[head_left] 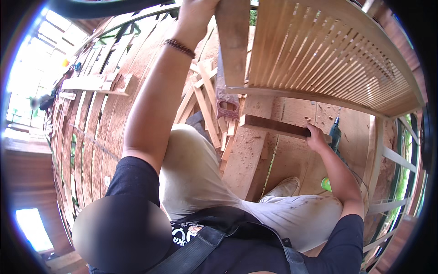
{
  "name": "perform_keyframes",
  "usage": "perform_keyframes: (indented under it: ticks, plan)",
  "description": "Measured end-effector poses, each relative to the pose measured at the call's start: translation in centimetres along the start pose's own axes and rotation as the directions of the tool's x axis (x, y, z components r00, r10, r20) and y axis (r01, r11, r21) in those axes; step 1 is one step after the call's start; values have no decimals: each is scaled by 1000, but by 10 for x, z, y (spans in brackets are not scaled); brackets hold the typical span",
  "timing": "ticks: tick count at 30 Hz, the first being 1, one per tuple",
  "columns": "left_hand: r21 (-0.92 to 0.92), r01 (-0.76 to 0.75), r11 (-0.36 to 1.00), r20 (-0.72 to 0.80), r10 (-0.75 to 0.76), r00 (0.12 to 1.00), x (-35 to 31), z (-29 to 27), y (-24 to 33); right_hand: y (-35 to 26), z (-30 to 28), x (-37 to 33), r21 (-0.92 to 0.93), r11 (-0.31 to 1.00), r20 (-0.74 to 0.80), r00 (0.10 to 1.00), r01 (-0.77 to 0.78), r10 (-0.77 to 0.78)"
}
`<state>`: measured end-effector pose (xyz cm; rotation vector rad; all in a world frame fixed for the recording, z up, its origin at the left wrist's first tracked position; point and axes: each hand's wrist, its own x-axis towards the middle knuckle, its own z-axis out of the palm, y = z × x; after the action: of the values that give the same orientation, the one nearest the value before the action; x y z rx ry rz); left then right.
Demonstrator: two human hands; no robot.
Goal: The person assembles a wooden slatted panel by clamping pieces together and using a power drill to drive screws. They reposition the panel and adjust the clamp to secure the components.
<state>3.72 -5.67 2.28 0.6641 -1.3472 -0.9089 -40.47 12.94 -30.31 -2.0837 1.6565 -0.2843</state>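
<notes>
My right hand (315, 138) is closed around one end of a short dark wooden block (276, 126), held over a beam (255, 141) scattered with sawdust. At the top edge my left hand (199, 13) reaches beside a wide wooden board (233, 41); its fingers are out of sight, so its grip does not show. Against that board stands a large slatted wooden panel (319, 55). A handsaw with a worn red handle (227, 106) rests near the board's lower end, its blade partly hidden.
A teal power drill (335, 134) with a cord lies right of my right hand. Below it is a bright green can (326, 184). Several thin wood offcuts (207, 112) are piled by my left knee. At left, boards (96, 83) lie on a gapped slatted platform (86, 150).
</notes>
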Motion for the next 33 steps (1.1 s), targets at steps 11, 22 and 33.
perform_keyframes:
  ticks: [11, 22, 33]
  plan:
    - [148, -19, 989, 126, 0, 992, -11, -7, 1, -24, -2, 0, -255, 967, 293, 954, 13, 65]
    - [156, 74, 985, 166, -100, 981, -15, -16, -10, -61, -2, 12, -292, 956, 345, 932, -3, 108]
    - [73, 87, 994, -13, -87, 996, -18, -6, -7, -24, 8, 2, -268, 962, 287, 957, 44, 36]
